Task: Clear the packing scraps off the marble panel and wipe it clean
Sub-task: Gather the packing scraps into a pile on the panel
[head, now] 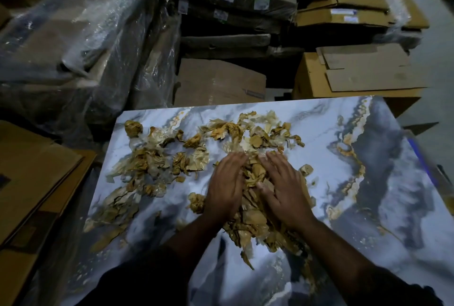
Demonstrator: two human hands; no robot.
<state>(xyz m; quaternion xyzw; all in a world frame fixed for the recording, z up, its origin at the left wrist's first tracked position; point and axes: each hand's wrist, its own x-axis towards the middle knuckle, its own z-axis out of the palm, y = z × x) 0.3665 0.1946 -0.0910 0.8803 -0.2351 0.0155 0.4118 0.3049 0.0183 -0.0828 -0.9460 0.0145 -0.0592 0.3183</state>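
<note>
A white marble panel [319, 158] with grey and gold veins lies flat in front of me. Brown tape and clear plastic packing scraps [152, 165] are strewn over its left and middle parts. A thicker heap of scraps [253, 222] lies at the centre. My left hand [224, 187] and my right hand [282, 190] rest palm down on that heap, side by side, fingers spread and pointing away from me. Neither hand closes around anything. A crumpled tape ball [134, 128] sits near the far left corner.
Flattened cardboard [32, 182] lies to the left of the panel. Plastic-wrapped bundles [86, 47] and stacked wrapped packages [233, 10] stand behind it. Cardboard boxes [356, 74] are stacked at the back right. The panel's right half carries no scraps.
</note>
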